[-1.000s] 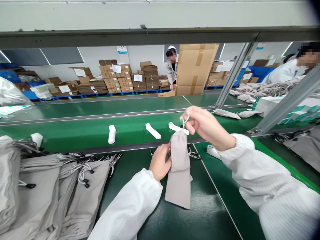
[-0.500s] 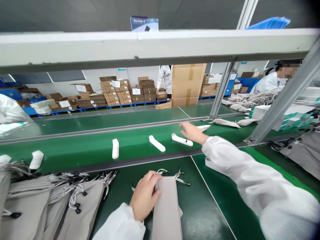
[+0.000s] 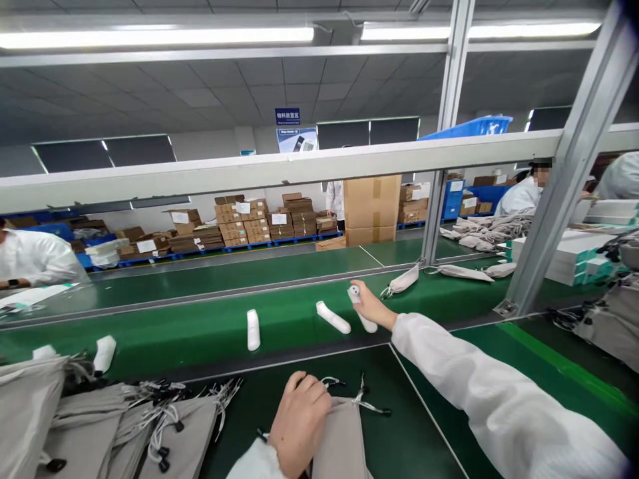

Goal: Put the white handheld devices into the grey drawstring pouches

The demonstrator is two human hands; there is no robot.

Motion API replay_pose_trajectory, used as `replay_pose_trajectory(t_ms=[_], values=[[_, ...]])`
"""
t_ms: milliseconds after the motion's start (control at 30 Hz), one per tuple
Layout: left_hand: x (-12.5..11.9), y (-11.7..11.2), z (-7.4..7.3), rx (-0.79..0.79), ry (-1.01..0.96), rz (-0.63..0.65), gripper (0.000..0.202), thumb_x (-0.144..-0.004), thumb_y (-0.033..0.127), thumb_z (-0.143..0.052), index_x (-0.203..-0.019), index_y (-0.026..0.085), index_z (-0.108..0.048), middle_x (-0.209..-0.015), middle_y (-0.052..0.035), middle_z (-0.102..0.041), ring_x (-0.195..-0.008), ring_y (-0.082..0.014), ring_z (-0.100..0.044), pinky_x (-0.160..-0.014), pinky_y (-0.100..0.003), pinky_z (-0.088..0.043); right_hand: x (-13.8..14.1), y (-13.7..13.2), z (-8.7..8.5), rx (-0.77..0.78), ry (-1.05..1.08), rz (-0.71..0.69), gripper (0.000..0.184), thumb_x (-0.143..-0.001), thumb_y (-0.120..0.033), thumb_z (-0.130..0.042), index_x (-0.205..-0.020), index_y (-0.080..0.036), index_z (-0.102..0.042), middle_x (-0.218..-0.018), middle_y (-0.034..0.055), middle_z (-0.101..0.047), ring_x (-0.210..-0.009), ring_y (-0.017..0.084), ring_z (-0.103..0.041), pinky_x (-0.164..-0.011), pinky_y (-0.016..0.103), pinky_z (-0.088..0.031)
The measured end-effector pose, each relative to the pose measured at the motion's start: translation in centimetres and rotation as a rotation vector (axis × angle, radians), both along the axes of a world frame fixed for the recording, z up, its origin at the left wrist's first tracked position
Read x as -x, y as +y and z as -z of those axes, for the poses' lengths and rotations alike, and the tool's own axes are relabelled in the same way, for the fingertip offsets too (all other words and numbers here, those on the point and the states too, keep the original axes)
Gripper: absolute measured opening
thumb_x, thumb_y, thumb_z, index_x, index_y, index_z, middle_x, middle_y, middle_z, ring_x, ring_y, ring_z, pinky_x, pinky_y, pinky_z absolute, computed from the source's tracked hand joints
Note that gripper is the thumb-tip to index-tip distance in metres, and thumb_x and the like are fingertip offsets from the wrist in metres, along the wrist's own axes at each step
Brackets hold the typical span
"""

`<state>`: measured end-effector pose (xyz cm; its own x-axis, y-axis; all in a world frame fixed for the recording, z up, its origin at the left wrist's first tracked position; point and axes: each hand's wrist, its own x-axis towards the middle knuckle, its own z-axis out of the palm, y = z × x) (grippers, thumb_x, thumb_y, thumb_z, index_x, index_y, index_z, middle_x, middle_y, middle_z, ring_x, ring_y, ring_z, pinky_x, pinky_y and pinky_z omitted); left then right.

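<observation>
A blue sign (image 3: 287, 116) overhead read 物料放置区. Our right hand (image 3: 372, 306) pinched a white moulded piece (image 3: 367, 322) on the green conveyor belt (image 3: 200, 339). Our left hand (image 3: 299, 422), fingers loosely open, lay on a grey drawstring pouch (image 3: 339, 446) on the dark green bench (image 3: 414, 426).

White moulded piece (image 3: 368, 324): being gripped by the right hand (image 3: 372, 306), held tilted against the green conveyor belt (image 3: 200, 339).
Grey drawstring pouch (image 3: 339, 442): being pressed down by the left hand (image 3: 299, 422) on the green bench mat (image 3: 414, 426), with its white cord (image 3: 367, 402) being left splayed past the top edge.
</observation>
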<state>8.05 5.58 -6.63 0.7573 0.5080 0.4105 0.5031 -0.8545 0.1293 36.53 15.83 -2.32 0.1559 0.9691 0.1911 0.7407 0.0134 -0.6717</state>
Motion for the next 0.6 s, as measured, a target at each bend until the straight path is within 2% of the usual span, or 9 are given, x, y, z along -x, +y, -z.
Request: replay_pose_trajectory(t_ms=[67,133,233,267,367,467,533,600], values=[[0.3,-0.1,-1.2,0.130,-0.057,0.081,0.025,-0.081,-0.005,-0.045,-0.073,0.019,-0.051,-0.075,0.0008,-0.058,-0.079,-0.0172,-0.053,-0.087,-0.039,-0.041,1.5,-1.9,-1.0,0.003,0.129,-0.077,0.060,-0.088,-0.010,-0.046,-0.143,-0.023,-0.024,-0.126,0.0108,-0.055,-0.106,0.020,-0.064,-0.086,0.037,-0.057],[0.6,-0.2,-2.6,0.315,-0.153,0.083,0.020,-0.080,0.000,-0.049,-0.074,0.019,-0.051,-0.072,0.0019,-0.057,-0.074,-0.0158,-0.051,-0.080,-0.034,-0.040,3.2,-4.3,-2.0,-0.022,0.369,-0.188,0.057,-0.091,-0.020,-0.046,-0.141,-0.028,-0.020,-0.124,0.0078,-0.054,-0.103,0.019,-0.065,-0.078,0.034,-0.059],[0.8,-0.5,-4.5,0.609,-0.409,0.055,0.011,-0.083,0.014,-0.059,-0.075,0.019,-0.054,-0.077,0.0008,-0.057,-0.075,-0.0152,-0.051,-0.073,-0.029,-0.039,5.7,-7.8,-3.1,-0.126,0.826,-0.360,0.060,-0.087,-0.029,-0.060,-0.136,-0.035,-0.026,-0.123,0.0044,-0.051,-0.100,0.020,-0.066,-0.076,0.036,-0.061],[0.8,-0.6,-5.0,0.683,-0.499,0.055,0.011,-0.084,0.018,-0.062,-0.076,0.019,-0.054,-0.078,0.0005,-0.056,-0.075,-0.0148,-0.050,-0.070,-0.028,-0.038,6.4,-8.8,-3.4,-0.149,0.919,-0.399,0.062,-0.085,-0.029,-0.064,-0.135,-0.036,-0.028,-0.123,0.0037,-0.051,-0.096,0.020,-0.067,-0.074,0.036,-0.061],[0.3,-1.1,-6.0,0.775,-0.724,0.040,0.015,-0.083,0.025,-0.067,-0.074,0.018,-0.057,-0.082,-0.0013,-0.054,-0.074,-0.0139,-0.049,-0.067,-0.026,-0.038,8.2,-10.7,-3.3,-0.124,0.926,-0.488,0.057,-0.085,-0.032,-0.068,-0.133,-0.036,-0.036,-0.122,0.0037,-0.051,-0.092,0.019,-0.067,-0.075,0.036,-0.060],[-0.3,-1.6,-6.7,0.722,-0.893,-0.055,0.015,-0.080,0.025,-0.070,-0.073,0.017,-0.060,-0.100,-0.0061,-0.056,-0.091,-0.0177,-0.054,-0.070,-0.025,-0.042,9.2,-11.6,-2.5,-0.038,0.731,-0.629,0.025,-0.094,-0.038,-0.058,-0.116,-0.025,-0.058,-0.108,0.0050,-0.059,-0.096,0.019,-0.062,-0.082,0.034,-0.054],[-0.3,-1.7,-7.1,0.707,-0.965,-0.131,0.015,-0.079,0.025,-0.072,-0.072,0.017,-0.060,-0.105,-0.0069,-0.056,-0.096,-0.0185,-0.055,-0.072,-0.024,-0.044,9.1,-12.2,-2.3,0.106,0.660,-0.709,0.021,-0.096,-0.039,-0.054,-0.099,-0.022,-0.065,-0.086,0.0024,-0.057,-0.077,0.015,-0.057,-0.069,0.028,-0.049],[0.2,-1.4,-7.5,0.759,-1.045,-0.197,0.019,-0.076,0.028,-0.074,-0.072,0.017,-0.059,-0.095,-0.0043,-0.057,-0.080,-0.0134,-0.054,-0.063,-0.021,-0.042,8.3,-13.1,-2.8,0.257,0.791,-0.695,0.013,-0.092,-0.035,-0.059,-0.093,-0.022,-0.061,-0.064,-0.0052,-0.041,-0.051,0.009,-0.036,-0.048,0.022,-0.032]])
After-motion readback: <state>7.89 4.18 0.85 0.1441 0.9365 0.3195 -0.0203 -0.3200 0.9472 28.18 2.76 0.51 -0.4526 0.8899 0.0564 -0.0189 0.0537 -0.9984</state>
